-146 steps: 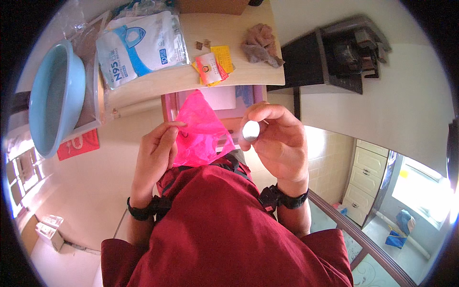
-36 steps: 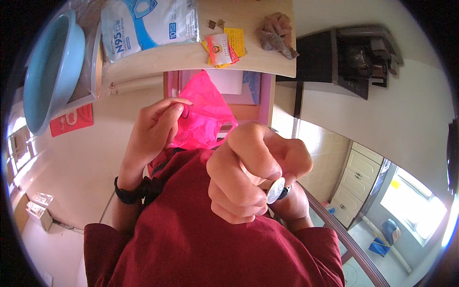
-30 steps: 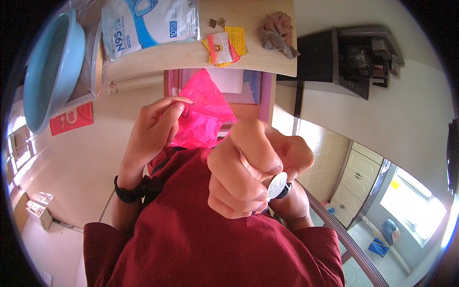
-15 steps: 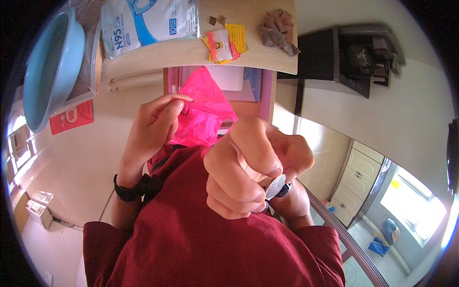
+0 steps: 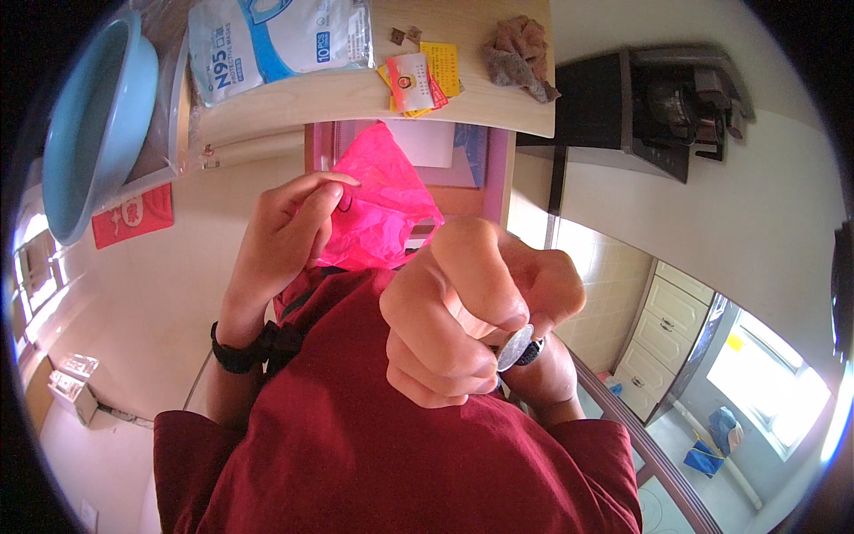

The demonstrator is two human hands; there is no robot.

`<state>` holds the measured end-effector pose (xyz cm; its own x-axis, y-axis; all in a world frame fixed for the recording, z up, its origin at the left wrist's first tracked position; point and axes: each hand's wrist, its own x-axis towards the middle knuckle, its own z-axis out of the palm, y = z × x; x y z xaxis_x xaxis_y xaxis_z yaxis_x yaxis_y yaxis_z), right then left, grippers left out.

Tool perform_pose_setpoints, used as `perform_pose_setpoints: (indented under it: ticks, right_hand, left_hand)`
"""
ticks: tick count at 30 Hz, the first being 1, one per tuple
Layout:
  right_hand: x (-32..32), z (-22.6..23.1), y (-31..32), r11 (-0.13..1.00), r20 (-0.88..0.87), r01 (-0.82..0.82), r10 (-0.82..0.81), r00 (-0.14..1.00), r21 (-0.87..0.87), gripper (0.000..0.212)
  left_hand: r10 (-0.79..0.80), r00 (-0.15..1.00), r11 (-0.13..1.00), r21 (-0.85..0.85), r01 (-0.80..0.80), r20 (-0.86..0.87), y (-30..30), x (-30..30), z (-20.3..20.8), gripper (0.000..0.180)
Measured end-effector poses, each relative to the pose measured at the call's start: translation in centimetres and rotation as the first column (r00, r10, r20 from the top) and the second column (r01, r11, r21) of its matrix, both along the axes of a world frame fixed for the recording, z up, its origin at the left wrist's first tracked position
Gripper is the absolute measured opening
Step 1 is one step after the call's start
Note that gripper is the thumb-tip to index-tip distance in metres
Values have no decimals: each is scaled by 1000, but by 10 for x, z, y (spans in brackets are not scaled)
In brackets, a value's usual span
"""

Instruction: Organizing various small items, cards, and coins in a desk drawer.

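My right hand (image 5: 471, 311) is raised close to the camera, its fingers curled. Between thumb and fingers it pinches a small round silver coin (image 5: 515, 348). My left hand (image 5: 292, 218) grips the edge of a bright pink plastic bag (image 5: 382, 200) between thumb and forefinger. The thin, crumpled bag hangs in front of my chest, over an open drawer (image 5: 498, 178). Part of the bag's lower right side is hidden behind my right hand.
Ahead, a wooden desktop (image 5: 294, 102) holds a blue-and-white mask packet (image 5: 280, 44), yellow and red cards (image 5: 414, 82) and a crumpled brown cloth (image 5: 520, 58). A light-blue basin (image 5: 102, 125) stands at far left. Black equipment (image 5: 658, 111) stands to the right.
Almost nothing differs. Both hands keep their grips, and the coin has shifted very slightly to the right.
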<state>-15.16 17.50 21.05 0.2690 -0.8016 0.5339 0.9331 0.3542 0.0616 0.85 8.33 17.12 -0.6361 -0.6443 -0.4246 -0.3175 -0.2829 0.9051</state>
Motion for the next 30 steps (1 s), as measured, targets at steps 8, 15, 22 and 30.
perform_pose_setpoints:
  ticks: [8, 15, 22, 30]
  right_hand:
    - [6, 4, -1, 996, 16, 77, -78, 997, 35, 25]
    - [-9, -3, -3, 995, 8, 83, -83, 996, 59, 22]
    - [-91, -64, 44, 683, -569, 432, -30, 822, 588, 12]
    - [-112, -153, 77, 475, -944, 856, 327, 45, 205, 16]
  left_hand:
    - [-16, 1000, 1000, -22, 16, -5, 0, 0, 1, 26]
    - [2, 1000, 1000, -9, -2, 13, -1, 1, 4, 26]
    - [5, 1000, 999, -33, -5, 6, -5, 8, 6, 31]
    - [18, 1000, 999, -27, -19, -17, -6, 8, 2, 31]
